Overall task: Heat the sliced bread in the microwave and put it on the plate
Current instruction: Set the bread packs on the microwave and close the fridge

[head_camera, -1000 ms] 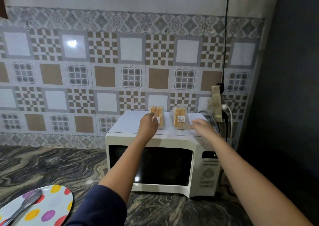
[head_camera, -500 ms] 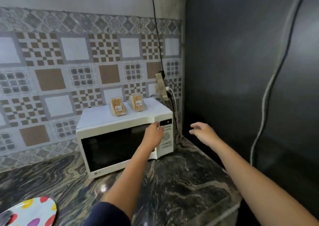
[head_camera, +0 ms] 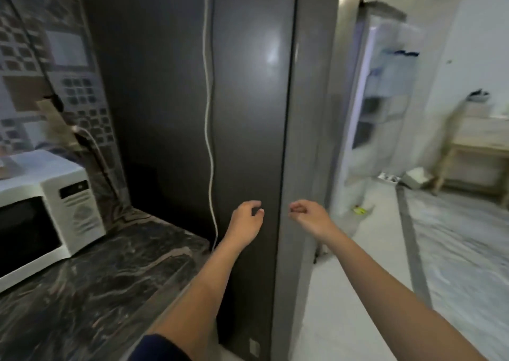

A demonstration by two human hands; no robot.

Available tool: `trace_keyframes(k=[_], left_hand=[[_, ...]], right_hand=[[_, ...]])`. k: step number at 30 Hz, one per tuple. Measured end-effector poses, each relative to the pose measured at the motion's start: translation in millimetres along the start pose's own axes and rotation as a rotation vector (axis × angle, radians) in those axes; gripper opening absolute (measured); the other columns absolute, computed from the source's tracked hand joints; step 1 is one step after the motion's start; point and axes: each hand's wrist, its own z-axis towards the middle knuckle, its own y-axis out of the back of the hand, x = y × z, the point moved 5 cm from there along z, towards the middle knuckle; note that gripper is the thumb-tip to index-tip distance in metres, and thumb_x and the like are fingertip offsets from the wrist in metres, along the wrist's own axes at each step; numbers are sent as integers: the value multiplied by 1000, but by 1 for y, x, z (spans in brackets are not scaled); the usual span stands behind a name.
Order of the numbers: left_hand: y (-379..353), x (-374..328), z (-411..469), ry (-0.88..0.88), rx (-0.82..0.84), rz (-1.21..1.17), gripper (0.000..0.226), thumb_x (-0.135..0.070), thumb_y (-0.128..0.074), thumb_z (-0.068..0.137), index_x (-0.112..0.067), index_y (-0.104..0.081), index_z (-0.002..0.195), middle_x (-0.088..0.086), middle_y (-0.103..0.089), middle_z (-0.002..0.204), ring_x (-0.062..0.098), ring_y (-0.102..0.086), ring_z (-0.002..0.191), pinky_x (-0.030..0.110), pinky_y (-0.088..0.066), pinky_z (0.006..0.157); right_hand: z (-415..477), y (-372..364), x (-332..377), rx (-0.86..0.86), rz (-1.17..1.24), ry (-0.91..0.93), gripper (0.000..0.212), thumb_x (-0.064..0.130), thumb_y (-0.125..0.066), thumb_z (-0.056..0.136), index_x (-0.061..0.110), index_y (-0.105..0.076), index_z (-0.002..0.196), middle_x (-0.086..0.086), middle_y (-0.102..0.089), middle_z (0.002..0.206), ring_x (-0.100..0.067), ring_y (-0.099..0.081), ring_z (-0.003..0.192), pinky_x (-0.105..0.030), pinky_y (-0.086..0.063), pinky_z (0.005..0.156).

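Both hands empty before the refrigerator (head_camera: 248,98); microwave (head_camera: 49,217) door closed, at far left.

The left hand (head_camera: 246,218) and right hand (head_camera: 308,214) are held up side by side, fingers loosely curled, nothing gripped. The sliced bread is not in view, nor the plate. Loading is judged not yet begun. The bread is best fetched first, then the door opened with one hand while the slices are carried level in the other, clear of the white cable (head_camera: 209,140).
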Motion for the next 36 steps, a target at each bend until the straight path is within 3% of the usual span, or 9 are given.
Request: trace_keyframes(k=[3, 8, 10, 13, 19, 23, 26, 29, 36], left_hand=[[-67, -42, 4, -42, 78, -22, 39, -19, -46, 96, -9, -49, 133, 6, -50, 138, 19, -48, 126, 26, -36, 103], [-189, -123, 27, -93, 144, -94, 37, -13, -49, 93, -1, -50, 129, 12, -53, 135, 25, -50, 124, 35, -38, 106], [-238, -154, 38, -104, 152, -101, 37, -13, -50, 92, -2, -52, 127, 7, -54, 132, 24, -51, 122, 32, -39, 105], [-309, -194, 47, -124, 174, -96, 39, -17, -49, 93, -6, -51, 130, 10, -52, 136, 25, -48, 126, 32, -37, 106], [-428, -238, 77, -91, 254, -63, 36, -17, -48, 92, -8, -54, 127, 12, -55, 132, 27, -51, 121, 28, -40, 94], [-487, -255, 126, -95, 266, -102, 40, -17, -49, 92, -10, -50, 131, 9, -52, 136, 24, -49, 122, 23, -37, 91], [-522, -269, 179, -120, 283, -82, 40, -18, -49, 93, -9, -48, 132, 7, -49, 139, 22, -46, 126, 26, -35, 99], [-551, -284, 252, -124, 262, -92, 41, -18, -47, 94, -9, -46, 134, 7, -46, 141, 22, -44, 129, 26, -33, 102], [-626, -343, 424, -181, 221, -50, 40, -13, -45, 95, -3, -46, 134, 12, -47, 140, 24, -42, 130, 27, -33, 103]], right_hand=[[-11, 72, -42, -77, 3, -40, 25, 8, -60, 85, 8, -63, 110, -10, -65, 112, -23, -60, 107, -24, -44, 80], [-21, 203, -122, -175, -34, -86, 31, 12, -61, 87, 6, -61, 118, -10, -63, 117, -20, -57, 104, -18, -40, 68], [-22, 254, -158, -209, -53, -108, 30, 13, -62, 87, 8, -62, 116, -10, -63, 117, -17, -55, 99, -20, -39, 75], [-23, 326, -211, -269, -79, -134, 31, 13, -60, 88, 7, -61, 118, -9, -63, 120, -22, -56, 111, -24, -39, 84], [-6, 427, -313, -326, -32, -236, 31, 14, -59, 89, 8, -60, 119, -9, -61, 121, -19, -53, 102, -28, -40, 82], [40, 469, -359, -339, 23, -245, 32, 15, -59, 89, 9, -59, 120, -9, -60, 122, -17, -53, 103, -28, -42, 88], [91, 491, -390, -326, 34, -259, 31, 15, -59, 89, 10, -59, 120, -8, -59, 121, -17, -53, 104, -29, -43, 89], [155, 519, -418, -328, 26, -262, 30, 16, -58, 90, 11, -59, 120, -7, -60, 122, -18, -54, 106, -29, -43, 86], [330, 601, -465, -350, 95, -275, 30, 16, -58, 89, 10, -60, 118, -7, -60, 122, -22, -54, 114, -37, -44, 100]])
